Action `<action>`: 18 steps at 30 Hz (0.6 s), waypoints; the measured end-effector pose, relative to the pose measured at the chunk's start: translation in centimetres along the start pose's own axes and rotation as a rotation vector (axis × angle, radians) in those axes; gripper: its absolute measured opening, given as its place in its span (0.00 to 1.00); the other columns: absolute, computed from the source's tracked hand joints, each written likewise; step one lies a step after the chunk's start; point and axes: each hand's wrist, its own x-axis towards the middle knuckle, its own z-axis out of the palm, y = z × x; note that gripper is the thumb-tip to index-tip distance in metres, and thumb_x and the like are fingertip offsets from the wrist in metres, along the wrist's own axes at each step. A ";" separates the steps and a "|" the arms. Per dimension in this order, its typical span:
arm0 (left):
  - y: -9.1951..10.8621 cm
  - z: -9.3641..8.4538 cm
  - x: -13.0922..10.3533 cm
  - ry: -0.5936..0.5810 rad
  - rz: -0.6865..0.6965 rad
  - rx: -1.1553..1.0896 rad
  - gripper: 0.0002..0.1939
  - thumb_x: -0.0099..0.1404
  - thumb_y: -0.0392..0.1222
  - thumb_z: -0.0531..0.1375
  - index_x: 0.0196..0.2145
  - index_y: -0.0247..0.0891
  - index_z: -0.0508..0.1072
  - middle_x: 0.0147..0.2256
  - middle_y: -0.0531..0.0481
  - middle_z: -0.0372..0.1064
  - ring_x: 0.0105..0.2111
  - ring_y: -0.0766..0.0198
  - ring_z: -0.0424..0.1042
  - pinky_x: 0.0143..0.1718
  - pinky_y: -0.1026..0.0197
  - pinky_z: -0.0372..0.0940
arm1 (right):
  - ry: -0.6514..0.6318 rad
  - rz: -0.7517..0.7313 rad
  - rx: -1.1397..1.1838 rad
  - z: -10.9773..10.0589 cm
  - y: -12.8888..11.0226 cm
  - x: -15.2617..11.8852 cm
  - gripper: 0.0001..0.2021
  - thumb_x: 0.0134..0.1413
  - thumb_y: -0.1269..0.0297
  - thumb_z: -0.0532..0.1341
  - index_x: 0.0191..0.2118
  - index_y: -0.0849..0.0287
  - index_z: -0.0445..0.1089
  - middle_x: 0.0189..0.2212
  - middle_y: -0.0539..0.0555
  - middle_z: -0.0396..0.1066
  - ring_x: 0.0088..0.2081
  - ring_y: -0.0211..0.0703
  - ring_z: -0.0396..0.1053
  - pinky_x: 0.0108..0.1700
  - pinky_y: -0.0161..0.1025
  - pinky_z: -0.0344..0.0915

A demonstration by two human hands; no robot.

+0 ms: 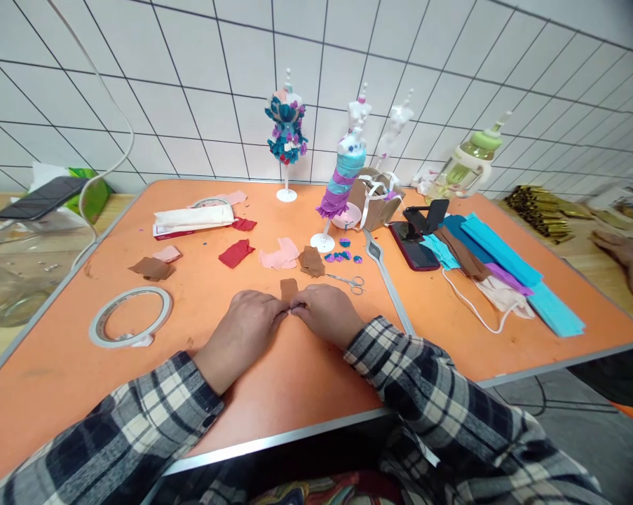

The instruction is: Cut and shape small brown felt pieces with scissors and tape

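Observation:
Both my hands meet at the middle of the orange table, pinching the near edge of a small brown crepe paper piece [289, 288]. My left hand [245, 324] has its fingers closed at the paper's left corner. On the other side my right hand [327, 312] is closed with thumb and fingertips at the right corner. Just beyond lies a larger scrap of brown paper [311, 261]. Small scissors [352, 282] rest to the right of it. Pink paper [279, 254] and red paper [236, 253] lie farther left.
A tape roll [101, 330] lies at left. Mini mannequins [286, 133] [348, 165] stand at the back. A phone [413, 245], a paper bag [375, 200], folded crepe paper [502, 245] and a bottle [466, 168] occupy the right. Another person's hand [629, 259] shows at far right.

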 end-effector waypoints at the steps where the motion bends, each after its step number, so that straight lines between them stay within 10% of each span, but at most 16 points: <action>1: 0.0 0.0 0.0 -0.009 0.002 0.002 0.10 0.70 0.38 0.58 0.39 0.40 0.80 0.33 0.46 0.79 0.34 0.52 0.75 0.40 0.50 0.64 | 0.004 0.000 -0.001 0.0 0.0 0.0 0.09 0.63 0.63 0.59 0.39 0.55 0.78 0.35 0.52 0.77 0.38 0.42 0.70 0.35 0.38 0.55; 18: 0.3 -0.6 0.1 0.008 0.021 0.091 0.11 0.69 0.39 0.56 0.35 0.37 0.79 0.33 0.44 0.74 0.37 0.52 0.70 0.41 0.50 0.65 | 0.044 0.000 -0.013 0.1 -0.1 -0.3 0.09 0.61 0.63 0.60 0.36 0.57 0.78 0.34 0.53 0.75 0.40 0.43 0.69 0.40 0.38 0.59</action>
